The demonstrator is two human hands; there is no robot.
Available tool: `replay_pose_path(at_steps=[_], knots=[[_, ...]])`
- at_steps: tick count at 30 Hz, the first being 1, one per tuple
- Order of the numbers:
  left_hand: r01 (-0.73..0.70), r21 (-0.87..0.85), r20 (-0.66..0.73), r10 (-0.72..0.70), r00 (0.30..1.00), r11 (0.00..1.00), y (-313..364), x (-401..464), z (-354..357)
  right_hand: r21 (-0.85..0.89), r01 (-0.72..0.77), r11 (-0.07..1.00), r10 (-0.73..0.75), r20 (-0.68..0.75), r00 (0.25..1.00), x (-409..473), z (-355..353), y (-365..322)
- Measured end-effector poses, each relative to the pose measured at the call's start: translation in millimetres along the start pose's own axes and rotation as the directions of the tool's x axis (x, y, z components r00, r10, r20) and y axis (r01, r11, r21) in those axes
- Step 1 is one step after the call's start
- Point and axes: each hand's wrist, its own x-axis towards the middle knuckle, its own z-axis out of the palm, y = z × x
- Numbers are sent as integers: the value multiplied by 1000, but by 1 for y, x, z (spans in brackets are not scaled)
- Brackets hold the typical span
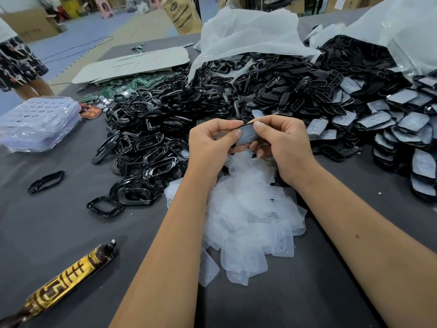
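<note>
Both hands hold one small piece above the table: a black plastic shell with a translucent rubber pad (248, 136) on its face. My left hand (210, 145) grips its left end, thumb on the pad. My right hand (281, 143) pinches its right end, thumb pressing the top edge. Below the hands lies a heap of translucent rubber pads (250, 223). Glossy black frames (146, 143) are piled to the left. Black shells fitted with pads (406, 129) are stacked at the right.
A dark grey table (71, 233) carries everything. A brown and gold tube (63, 282) lies at the front left, stacked clear trays (40, 121) at the far left, green circuit boards (132, 85) behind. White bags (248, 34) spill black parts. A person (16, 60) stands at the far left.
</note>
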Motion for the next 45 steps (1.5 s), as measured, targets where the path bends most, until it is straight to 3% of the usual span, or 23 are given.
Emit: replay_pose_path(at_steps=[9,20,30,33,37,41,45], knots=[[1,36,5,-2,1000,999,0,1,-1,-36,51,998,-52,-50,997,-2,1,3],[-2,41,-14,3,1000,999,-2,2,-2,-85,80,993,-78,33,996,-3,-1,3],[-13,50,14,12,1000,999,-2,2,-2,-19,17,1000,-18,-12,1000,-1,1,1],[-6,62,12,5,1000,998,-1,2,-2,-171,80,982,-94,-75,993,-4,4,3],[14,57,7,-14,1000,998,-1,2,-3,-491,177,853,-268,-121,956,-6,8,5],[42,62,-15,-42,999,997,-3,3,-3,-526,165,835,-256,-104,961,-4,7,5],[60,21,-40,-59,997,998,-2,4,-4,-580,284,764,-394,-70,916,-7,8,2]])
